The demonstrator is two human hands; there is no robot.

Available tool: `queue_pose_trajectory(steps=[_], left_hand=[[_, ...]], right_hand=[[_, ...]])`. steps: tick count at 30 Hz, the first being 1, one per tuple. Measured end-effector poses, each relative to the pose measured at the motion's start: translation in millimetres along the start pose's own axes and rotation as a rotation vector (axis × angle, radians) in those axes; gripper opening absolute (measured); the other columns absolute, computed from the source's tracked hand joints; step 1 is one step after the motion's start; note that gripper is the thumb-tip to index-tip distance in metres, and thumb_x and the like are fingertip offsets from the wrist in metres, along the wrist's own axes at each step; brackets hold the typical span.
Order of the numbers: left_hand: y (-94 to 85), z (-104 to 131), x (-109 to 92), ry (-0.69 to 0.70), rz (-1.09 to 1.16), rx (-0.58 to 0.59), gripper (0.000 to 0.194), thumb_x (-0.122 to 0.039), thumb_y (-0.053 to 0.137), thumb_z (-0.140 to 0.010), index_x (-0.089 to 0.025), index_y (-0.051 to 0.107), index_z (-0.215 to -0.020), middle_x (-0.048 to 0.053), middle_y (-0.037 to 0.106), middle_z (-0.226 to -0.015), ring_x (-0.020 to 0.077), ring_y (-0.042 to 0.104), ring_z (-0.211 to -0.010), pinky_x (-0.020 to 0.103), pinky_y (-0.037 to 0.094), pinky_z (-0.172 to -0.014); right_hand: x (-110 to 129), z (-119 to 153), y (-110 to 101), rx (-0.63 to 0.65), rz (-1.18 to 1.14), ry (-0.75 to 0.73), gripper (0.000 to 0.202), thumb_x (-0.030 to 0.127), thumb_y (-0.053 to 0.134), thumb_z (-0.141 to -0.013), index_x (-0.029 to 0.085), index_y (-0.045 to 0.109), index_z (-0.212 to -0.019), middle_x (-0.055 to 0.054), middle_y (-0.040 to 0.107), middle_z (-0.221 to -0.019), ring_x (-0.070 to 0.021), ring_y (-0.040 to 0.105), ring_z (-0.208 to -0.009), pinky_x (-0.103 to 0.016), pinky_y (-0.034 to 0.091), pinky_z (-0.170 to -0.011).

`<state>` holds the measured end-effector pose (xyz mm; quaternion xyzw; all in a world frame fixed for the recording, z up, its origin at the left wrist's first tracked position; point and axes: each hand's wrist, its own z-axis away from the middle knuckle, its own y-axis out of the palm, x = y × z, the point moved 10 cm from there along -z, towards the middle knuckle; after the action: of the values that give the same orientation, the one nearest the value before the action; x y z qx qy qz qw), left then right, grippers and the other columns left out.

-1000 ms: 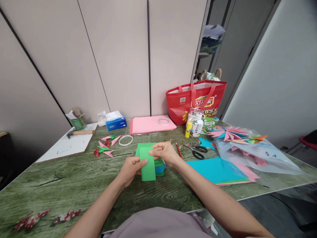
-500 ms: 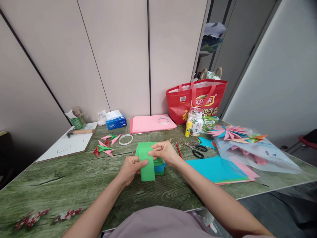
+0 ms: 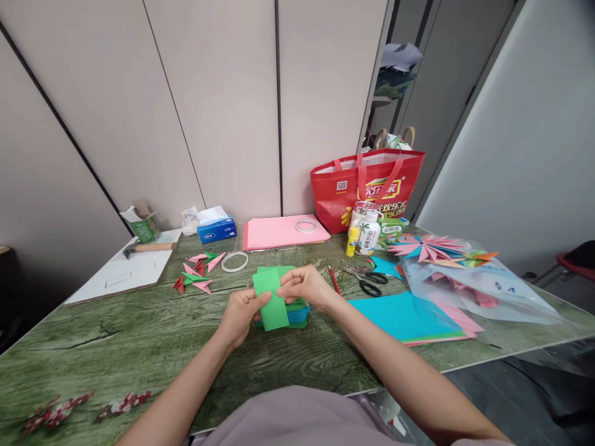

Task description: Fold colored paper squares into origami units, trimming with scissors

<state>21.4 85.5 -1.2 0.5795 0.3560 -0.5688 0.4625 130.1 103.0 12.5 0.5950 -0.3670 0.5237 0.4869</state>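
Since the earlier frames, our green paper strip [image 3: 273, 310] has swung from nearly upright to a tilt, its top leaning left, and it has shifted slightly toward the left of the frame along with our hands. It sits just below the frame's centre, in front of a stack of green and blue paper [image 3: 299, 314], its long axis running steeply from upper left to lower right. We have it between our two hands: the left hand [image 3: 236, 319] pinches its left edge, thumb lying over the face, while the right hand [image 3: 309, 288] pinches the right edge a little higher, thumb and forefinger together. Both grips touch it, so neither is clearly nearer, though our left thumb covers more of the paper.

Beneath lies the green wood-patterned table [image 3: 139, 347]. Left of centre we see a tape roll [image 3: 235, 270] near small folded paper pieces [image 3: 192, 279]; right of centre, a red pencil [image 3: 334, 280] and black-handled scissors [image 3: 370, 288], with blue sheets [image 3: 404, 314] below them. Pale wall panels [image 3: 227, 111] rise behind, a red shopping bag [image 3: 332, 198] standing against them, right of the frame's middle.
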Motion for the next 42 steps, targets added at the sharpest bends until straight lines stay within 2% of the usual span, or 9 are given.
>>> queue_pose_trajectory(steps=[6, 17, 20, 23, 26, 30, 35, 42], left_hand=[[9.2, 1.6, 7.6, -0.095, 0.042, 0.111, 0.034, -0.034, 0.07, -0.06, -0.009, 0.066, -0.083, 0.012, 0.069, -0.078, 0.0198, 0.063, -0.066, 0.031, 0.048, -0.063], [8.1, 1.2, 9.5, -0.105, 0.068, 0.105, 0.037, -0.033, 0.073, -0.056, -0.008, 0.066, -0.082, 0.012, 0.069, -0.076, 0.0198, 0.063, -0.063, 0.031, 0.048, -0.061], [7.6, 0.9, 9.7, -0.097, 0.075, 0.105, 0.034, -0.033, 0.073, -0.057, -0.008, 0.066, -0.079, 0.012, 0.069, -0.074, 0.0186, 0.063, -0.062, 0.03, 0.048, -0.06], [5.8, 0.9, 8.1, -0.079, 0.064, 0.08, 0.032, -0.032, 0.072, -0.058, -0.008, 0.066, -0.077, 0.011, 0.069, -0.072, 0.0179, 0.062, -0.06, 0.03, 0.048, -0.06], [3.7, 0.7, 5.9, -0.059, 0.042, 0.05, 0.031, -0.032, 0.072, -0.058, -0.008, 0.065, -0.075, 0.011, 0.069, -0.07, 0.0182, 0.062, -0.06, 0.03, 0.048, -0.059], [3.8, 0.8, 6.7, -0.063, 0.036, 0.053, 0.031, -0.032, 0.072, -0.058, -0.008, 0.066, -0.077, 0.01, 0.069, -0.07, 0.0173, 0.062, -0.059, 0.031, 0.049, -0.06], [13.5, 3.7, 10.2, -0.093, 0.032, 0.159, 0.032, -0.029, 0.072, -0.059, -0.008, 0.066, -0.082, 0.011, 0.069, -0.076, 0.019, 0.063, -0.065, 0.034, 0.051, -0.065], [9.4, 2.3, 11.4, -0.103, 0.017, 0.112, 0.033, -0.028, 0.075, -0.054, -0.006, 0.066, -0.077, 0.011, 0.069, -0.071, 0.0181, 0.062, -0.06, 0.033, 0.052, -0.061]], right_hand=[[3.3, -2.0, -9.5, -0.07, 0.022, -0.026, 0.039, 0.026, 0.08, -0.032, 0.01, 0.059, -0.061, 0.002, 0.06, -0.048, -0.0079, 0.053, -0.042, -0.021, 0.047, -0.044], [3.2, -0.9, -8.7, -0.067, 0.015, -0.022, 0.042, 0.027, 0.081, -0.032, 0.01, 0.059, -0.063, 0.001, 0.06, -0.05, -0.0081, 0.054, -0.042, -0.021, 0.046, -0.042], [2.9, -1.5, -7.6, -0.054, 0.02, -0.024, 0.039, 0.028, 0.08, -0.035, 0.011, 0.059, -0.064, 0.002, 0.059, -0.05, -0.0071, 0.053, -0.043, -0.02, 0.046, -0.043], [-0.2, -1.5, -1.6, 0.009, 0.027, -0.003, 0.038, 0.029, 0.079, -0.039, 0.012, 0.06, -0.067, 0.004, 0.058, -0.051, -0.0069, 0.054, -0.046, -0.02, 0.047, -0.047], [-4.8, -0.7, 4.8, 0.074, 0.048, 0.027, 0.039, 0.027, 0.08, -0.036, 0.011, 0.06, -0.065, 0.004, 0.058, -0.051, -0.0064, 0.053, -0.046, -0.02, 0.046, -0.046], [-7.5, -1.5, 0.7, 0.033, 0.043, 0.029, 0.037, 0.026, 0.08, -0.033, 0.011, 0.058, -0.059, 0.005, 0.056, -0.047, -0.0052, 0.05, -0.042, -0.019, 0.045, -0.044], [-8.8, -3.6, -3.4, -0.005, 0.013, 0.025, 0.038, 0.024, 0.08, -0.031, 0.011, 0.057, -0.057, 0.005, 0.057, -0.045, -0.0058, 0.05, -0.041, -0.02, 0.045, -0.043], [-8.3, -4.7, -4.1, -0.021, 0.004, 0.003, 0.04, 0.022, 0.081, -0.028, 0.01, 0.057, -0.058, 0.003, 0.059, -0.046, -0.0071, 0.052, -0.041, -0.02, 0.045, -0.042]])
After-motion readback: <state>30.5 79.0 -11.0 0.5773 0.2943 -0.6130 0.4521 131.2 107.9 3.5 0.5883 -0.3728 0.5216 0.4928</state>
